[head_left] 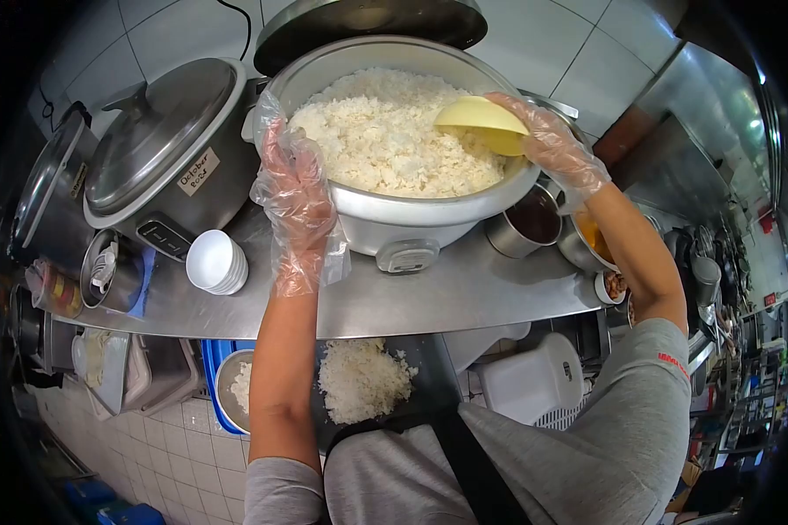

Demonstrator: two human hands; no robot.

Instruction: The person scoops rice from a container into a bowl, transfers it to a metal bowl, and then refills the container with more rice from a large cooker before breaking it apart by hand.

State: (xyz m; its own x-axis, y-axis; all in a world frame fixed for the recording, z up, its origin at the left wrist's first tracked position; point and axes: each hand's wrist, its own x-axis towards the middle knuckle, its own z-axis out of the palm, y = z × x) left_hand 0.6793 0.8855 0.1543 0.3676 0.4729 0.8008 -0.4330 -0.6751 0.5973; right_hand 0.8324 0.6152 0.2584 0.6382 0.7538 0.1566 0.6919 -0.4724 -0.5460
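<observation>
1. The right hand [556, 144], in a clear plastic glove, has its fingers closed around a thin-walled, rounded, pale yellow bowl [471, 114], tilted into the rice at the cooker's right side. How much rice it holds, I cannot tell.
2. The left hand [302, 197], in a loose, crinkled clear glove, is beside the cooker's left rim. Its fingers are loosely open and slightly bent, with nothing seen in their hold; whether they touch the rim, I cannot tell.
3. Between both sets of fingers is fluffy, clumped white rice [385, 144], mounded in a large, oval, pale metallic cooker [429, 208]. The domed grey metal lid [368, 26] is off, behind it.
4. As for progress, a loose, grainy rice heap [365, 381] lies on a flat, dark tray [436, 372], below the left fingers and nearer the body. Judging by the two amounts, a modest portion is out, and much the larger share is in the cooker.
5. Left of the left fingers, smooth, round, nested white bowls [216, 262] stand on the shiny stainless-steel table [394, 302].
</observation>
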